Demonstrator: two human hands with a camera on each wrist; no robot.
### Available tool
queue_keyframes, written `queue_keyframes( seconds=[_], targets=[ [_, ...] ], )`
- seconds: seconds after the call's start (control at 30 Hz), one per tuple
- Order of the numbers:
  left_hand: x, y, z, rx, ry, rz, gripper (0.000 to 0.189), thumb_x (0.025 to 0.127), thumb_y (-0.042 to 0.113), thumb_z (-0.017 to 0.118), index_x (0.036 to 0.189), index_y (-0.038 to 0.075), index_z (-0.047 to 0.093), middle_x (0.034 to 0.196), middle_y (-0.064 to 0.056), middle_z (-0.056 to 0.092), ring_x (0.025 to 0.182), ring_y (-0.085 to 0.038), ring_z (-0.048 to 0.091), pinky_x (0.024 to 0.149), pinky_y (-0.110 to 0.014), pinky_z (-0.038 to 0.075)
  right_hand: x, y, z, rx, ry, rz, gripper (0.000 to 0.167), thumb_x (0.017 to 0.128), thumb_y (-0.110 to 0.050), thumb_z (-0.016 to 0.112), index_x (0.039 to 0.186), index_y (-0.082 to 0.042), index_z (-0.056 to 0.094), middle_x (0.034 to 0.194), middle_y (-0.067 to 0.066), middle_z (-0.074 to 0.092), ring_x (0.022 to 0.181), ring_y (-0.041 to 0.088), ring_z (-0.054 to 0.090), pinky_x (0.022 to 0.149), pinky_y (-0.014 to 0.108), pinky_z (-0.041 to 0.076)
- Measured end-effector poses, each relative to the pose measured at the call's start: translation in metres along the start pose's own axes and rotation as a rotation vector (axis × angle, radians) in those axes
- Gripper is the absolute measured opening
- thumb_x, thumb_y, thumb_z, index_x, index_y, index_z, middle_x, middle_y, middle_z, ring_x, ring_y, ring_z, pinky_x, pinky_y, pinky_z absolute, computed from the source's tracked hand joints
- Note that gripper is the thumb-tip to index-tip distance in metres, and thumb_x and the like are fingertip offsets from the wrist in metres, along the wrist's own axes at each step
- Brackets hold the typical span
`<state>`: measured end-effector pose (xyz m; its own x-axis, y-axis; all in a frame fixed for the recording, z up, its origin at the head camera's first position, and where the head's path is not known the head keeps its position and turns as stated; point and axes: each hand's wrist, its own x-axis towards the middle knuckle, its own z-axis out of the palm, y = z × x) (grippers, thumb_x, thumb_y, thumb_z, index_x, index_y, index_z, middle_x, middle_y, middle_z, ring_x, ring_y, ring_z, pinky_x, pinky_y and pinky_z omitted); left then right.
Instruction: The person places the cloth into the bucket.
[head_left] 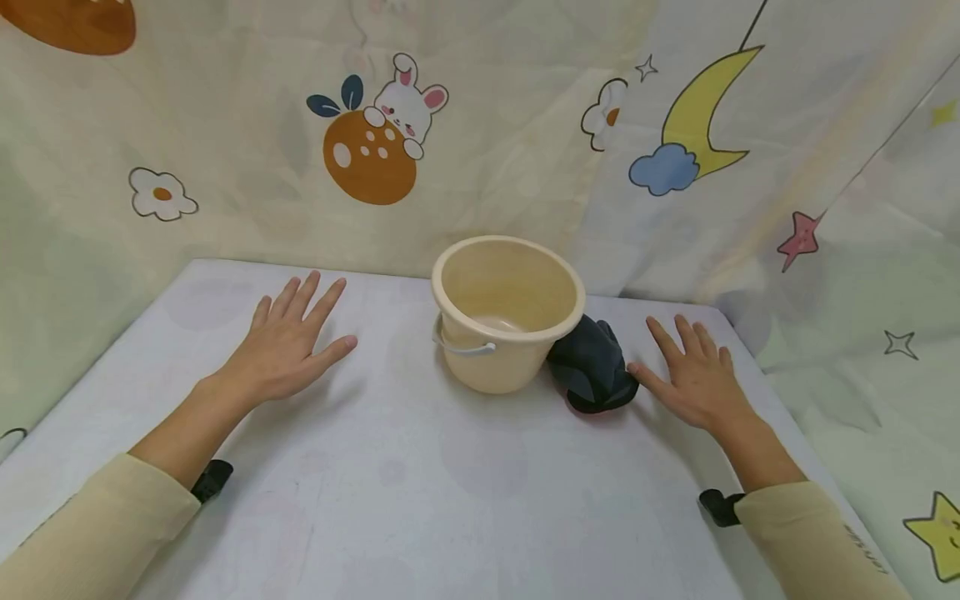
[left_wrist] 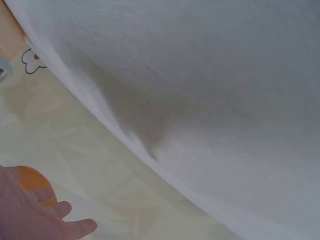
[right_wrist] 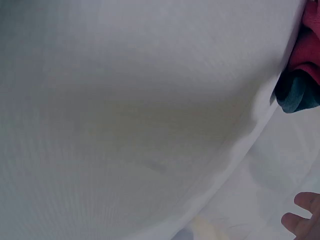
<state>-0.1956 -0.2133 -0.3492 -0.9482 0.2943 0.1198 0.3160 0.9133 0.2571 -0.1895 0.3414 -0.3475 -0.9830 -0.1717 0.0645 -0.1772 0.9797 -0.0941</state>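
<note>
A cream plastic bucket (head_left: 495, 358) stands upright on the white table, its white handle (head_left: 468, 347) hanging down at the left side. Against its right side lies a bundled dark blue-grey cloth (head_left: 592, 362); the right wrist view shows red fabric (right_wrist: 306, 52) on it too. To the bucket's left, my left hand (head_left: 288, 350) is held over the table, palm down, fingers spread, holding nothing. My right hand (head_left: 697, 383) has its fingers spread at the cloth's right, the thumb tip overlapping the cloth's edge in the head view. Nothing is gripped by it.
The white table (head_left: 480, 517) reaches back to a cream hanging cloth (head_left: 247, 125) printed with a rabbit, flowers and a moon. Small black wrist devices (head_left: 212, 481) sit at both cuffs. The table's right edge runs close beside my right forearm.
</note>
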Motion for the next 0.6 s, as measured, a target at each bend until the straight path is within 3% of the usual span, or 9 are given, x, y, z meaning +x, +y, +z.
queue_keyframes(
  seconds=[0.3, 0.6],
  targets=[
    [0.0005, -0.0012, 0.0001, 0.002, 0.0, -0.008, 0.086, 0.102, 0.065, 0.039, 0.167, 0.023, 0.002, 0.172, -0.02, -0.001, 0.156, -0.049, -0.002, 0.117, -0.076, 0.001, -0.0005, 0.0, 0.0005, 0.003, 0.009, 0.009, 0.088, 0.1, -0.066, 0.045, 0.166, -0.015, 0.016, 0.165, 0.034, 0.014, 0.148, 0.061, 0.011, 0.107, 0.084, 0.012],
    [0.0014, -0.0003, -0.0002, -0.013, 0.006, -0.014, 0.086, 0.102, 0.065, 0.039, 0.167, 0.023, 0.002, 0.172, -0.019, -0.005, 0.156, -0.048, -0.002, 0.117, -0.075, 0.0, -0.0023, -0.0055, -0.0004, 0.033, 0.084, -0.026, 0.086, 0.1, -0.062, 0.049, 0.166, -0.016, 0.017, 0.164, 0.033, 0.017, 0.147, 0.06, 0.015, 0.107, 0.084, 0.015]
  ],
)
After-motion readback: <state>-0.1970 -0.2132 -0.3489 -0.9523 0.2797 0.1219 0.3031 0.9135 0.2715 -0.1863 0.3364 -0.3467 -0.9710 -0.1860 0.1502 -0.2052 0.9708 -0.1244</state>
